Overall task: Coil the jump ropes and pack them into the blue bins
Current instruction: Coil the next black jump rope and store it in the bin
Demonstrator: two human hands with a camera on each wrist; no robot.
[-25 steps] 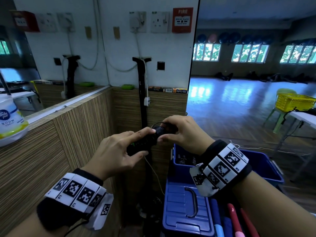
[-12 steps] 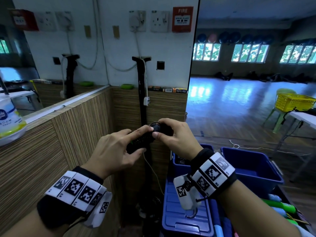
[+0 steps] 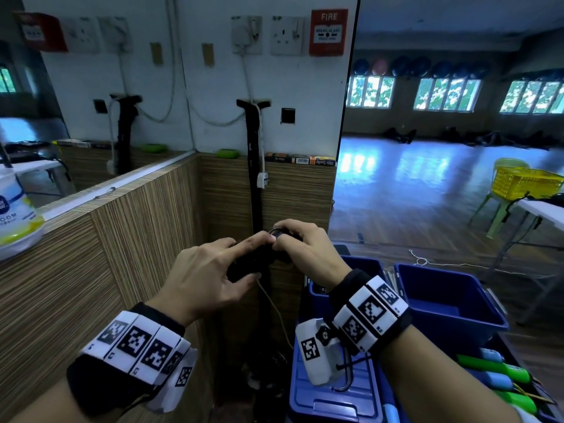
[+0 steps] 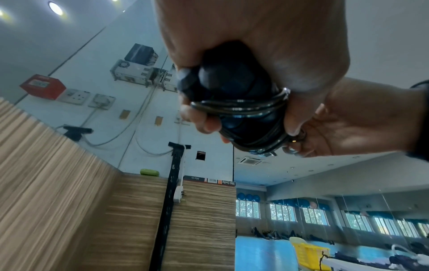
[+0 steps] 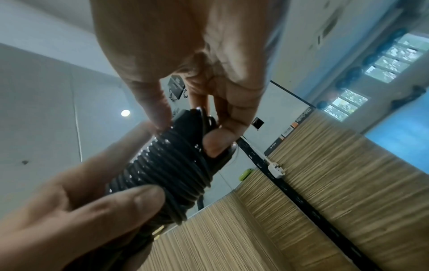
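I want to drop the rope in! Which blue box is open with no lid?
The blue plastic bin on the right is open and looks empty. The nearer blue bin, below the right hand, has its handled lid on.

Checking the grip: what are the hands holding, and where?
A coiled black jump rope: left hand grips the wound body, right hand pinches its end.
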